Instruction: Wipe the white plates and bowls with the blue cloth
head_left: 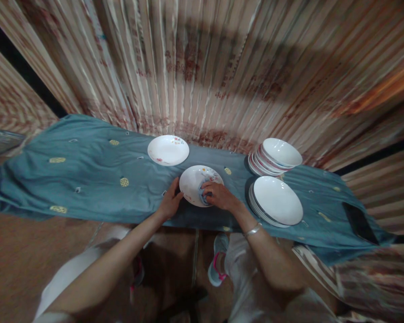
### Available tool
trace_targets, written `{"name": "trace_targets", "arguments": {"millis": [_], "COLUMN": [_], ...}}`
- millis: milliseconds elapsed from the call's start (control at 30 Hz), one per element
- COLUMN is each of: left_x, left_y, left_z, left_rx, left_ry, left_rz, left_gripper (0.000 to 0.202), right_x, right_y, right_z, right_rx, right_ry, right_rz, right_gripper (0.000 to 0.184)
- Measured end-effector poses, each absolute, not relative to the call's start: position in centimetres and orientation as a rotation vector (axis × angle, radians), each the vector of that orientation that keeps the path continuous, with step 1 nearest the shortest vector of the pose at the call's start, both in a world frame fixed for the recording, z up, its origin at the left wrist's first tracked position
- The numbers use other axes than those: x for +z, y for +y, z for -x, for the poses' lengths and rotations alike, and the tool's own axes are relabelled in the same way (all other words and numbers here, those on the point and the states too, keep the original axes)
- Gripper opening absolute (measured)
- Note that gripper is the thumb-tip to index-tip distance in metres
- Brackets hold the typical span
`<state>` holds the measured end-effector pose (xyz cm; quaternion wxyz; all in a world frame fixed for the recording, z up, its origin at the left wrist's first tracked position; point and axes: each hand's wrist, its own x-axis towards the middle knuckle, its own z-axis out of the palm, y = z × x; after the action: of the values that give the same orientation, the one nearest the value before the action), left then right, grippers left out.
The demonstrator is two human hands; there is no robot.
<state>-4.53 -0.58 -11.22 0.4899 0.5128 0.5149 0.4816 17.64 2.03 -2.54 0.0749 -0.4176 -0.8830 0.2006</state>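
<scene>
A white plate with a small flower pattern (pixel 195 181) lies on the blue-green cloth (pixel 97 175) in front of me. My left hand (pixel 171 202) grips its left rim, fingers curled round the edge. My right hand (pixel 219 196) presses a small blue-grey cloth wad (pixel 204 196) onto the plate's inner surface, fingers closed on it. A silver bangle (pixel 252 230) circles my right wrist.
Another white plate (pixel 168 150) lies further back. Two stacks of white plates stand at the right: a far stack (pixel 276 157) and a near stack (pixel 276 201). A dark phone (pixel 359 221) rests on the cloth's right end. A striped curtain (pixel 222 67) hangs behind.
</scene>
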Motion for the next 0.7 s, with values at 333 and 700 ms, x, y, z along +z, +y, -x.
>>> {"name": "trace_targets", "arguments": {"millis": [333,700], "left_x": [-11.4,-11.1], "left_y": [-0.5,-0.6], "left_z": [4.8,4.7], "left_rx": [1.143,1.155], "left_ry": [1.288,1.263], "left_rz": [-1.232,-1.220], "left_gripper": [0.077,0.078], "right_x": [-3.5,-4.5], "right_y": [3.4,4.7], "right_z": [-18.9,-18.2], "right_rx": [0.499,0.427], "right_ry": [-2.528,-2.509], "right_rz": [1.416,1.371], "right_gripper": [0.024,0.027]}}
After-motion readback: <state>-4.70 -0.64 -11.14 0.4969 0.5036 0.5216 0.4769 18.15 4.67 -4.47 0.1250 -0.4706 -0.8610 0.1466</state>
